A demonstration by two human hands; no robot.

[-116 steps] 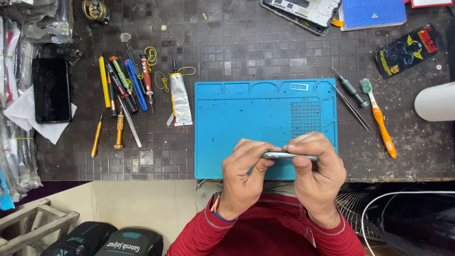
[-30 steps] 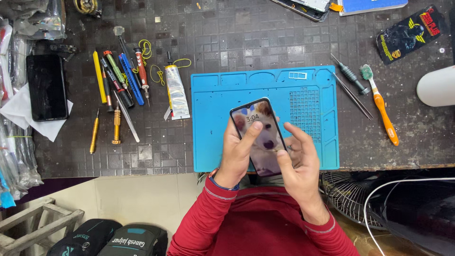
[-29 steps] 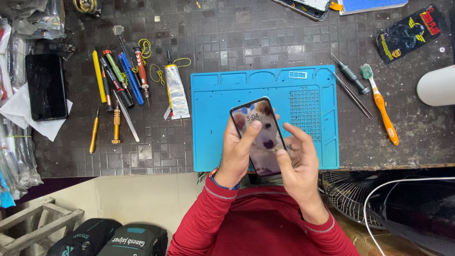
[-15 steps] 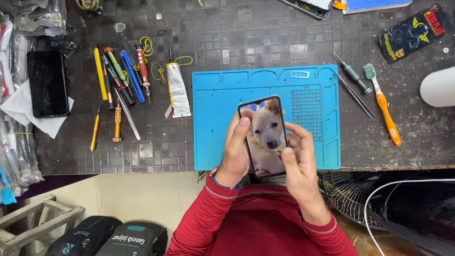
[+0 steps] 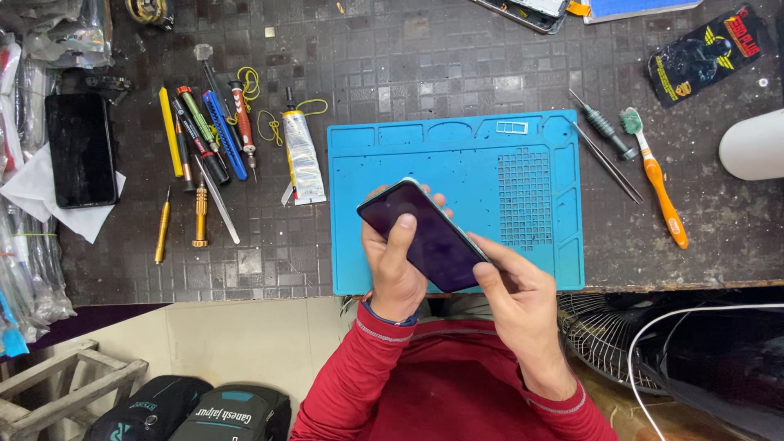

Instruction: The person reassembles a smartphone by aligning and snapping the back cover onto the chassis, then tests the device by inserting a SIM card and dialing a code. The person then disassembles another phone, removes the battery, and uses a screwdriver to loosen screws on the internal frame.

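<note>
Even, fairly bright light is falling from above across the dark tiled bench, leaving only short, soft shadows beside the tools. The blue mat is showing vivid and evenly lit. A faint violet sheen is lying on the dark screen of the phone, with no hard glare. The white object at the right edge is running close to overexposed. Focus is holding sharp at the centre, while the lower right corner is sinking into deep shade.
</note>
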